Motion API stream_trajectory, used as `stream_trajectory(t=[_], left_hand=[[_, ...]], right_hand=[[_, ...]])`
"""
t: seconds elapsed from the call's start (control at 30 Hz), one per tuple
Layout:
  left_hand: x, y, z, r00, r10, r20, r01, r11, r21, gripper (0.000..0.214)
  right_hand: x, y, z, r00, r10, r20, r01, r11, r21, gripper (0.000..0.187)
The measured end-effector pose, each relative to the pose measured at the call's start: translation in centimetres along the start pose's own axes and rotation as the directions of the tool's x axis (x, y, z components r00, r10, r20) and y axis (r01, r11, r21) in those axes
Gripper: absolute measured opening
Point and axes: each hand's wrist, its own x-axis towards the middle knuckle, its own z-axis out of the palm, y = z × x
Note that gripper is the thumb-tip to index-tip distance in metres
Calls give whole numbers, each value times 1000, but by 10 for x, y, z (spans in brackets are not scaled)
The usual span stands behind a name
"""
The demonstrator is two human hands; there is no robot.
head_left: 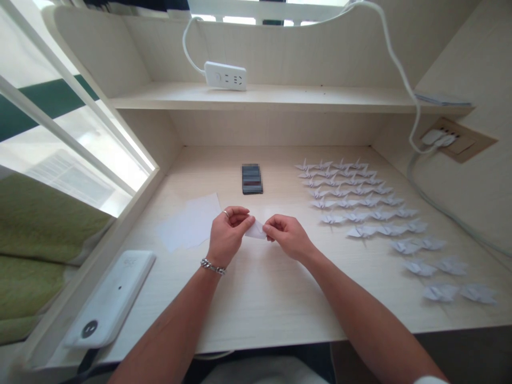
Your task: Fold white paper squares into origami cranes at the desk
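A small folded piece of white paper (255, 231) is held between my two hands above the middle of the desk. My left hand (229, 232), with a ring and a chain bracelet at the wrist, pinches its left side between thumb and fingers. On the opposite side my right hand (288, 234) grips the paper's right corner with thumb and forefinger. Loose white paper sheets (188, 221) lie flat just left of my left hand. Several rows of folded white paper cranes (348, 202) stand to the right of my right hand.
Beyond my hands lies a dark phone (252, 179). A long white device (112, 298) with a black cable rests at the desk's left edge. On the shelf (280, 96) sits a power strip (225, 76). White cords hang at the right by a wall socket (459, 140).
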Motion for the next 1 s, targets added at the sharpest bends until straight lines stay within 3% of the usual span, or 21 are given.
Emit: stream_trajectory(t=[0.17, 0.3, 0.47, 0.7, 0.83, 0.9, 1.0], left_hand=[[-1, 1, 1, 1000, 25, -2, -25, 999, -25, 30], [-3, -1, 2, 997, 47, 68, -48, 999, 13, 25], [-6, -4, 7, 991, 29, 134, -35, 998, 44, 24], [-5, 0, 10, 1000, -16, -16, 15, 997, -69, 34], [6, 1, -3, 996, -11, -90, 1, 993, -116, 39], [11, 2, -11, 981, 30, -190, -60, 987, -152, 39], [13, 2, -16, 981, 42, -190, -68, 988, -136, 39]], right_hand=[[1, 1, 2, 1000, 15, 16, -15, 1000, 19, 16], [2, 3, 5, 1000, 26, 7, -26, 997, 77, 16], [3, 1, 6, 999, 24, -32, -24, 1000, 4, 16], [4, -2, 8, 995, 77, -55, -75, 996, 47, 7], [1, -1, 4, 996, 89, -6, -88, 995, 44, 8], [0, 0, 1, 996, 94, 4, -94, 995, 37, 8], [2, 2, 0, 996, 88, -32, -85, 993, 84, 9]])
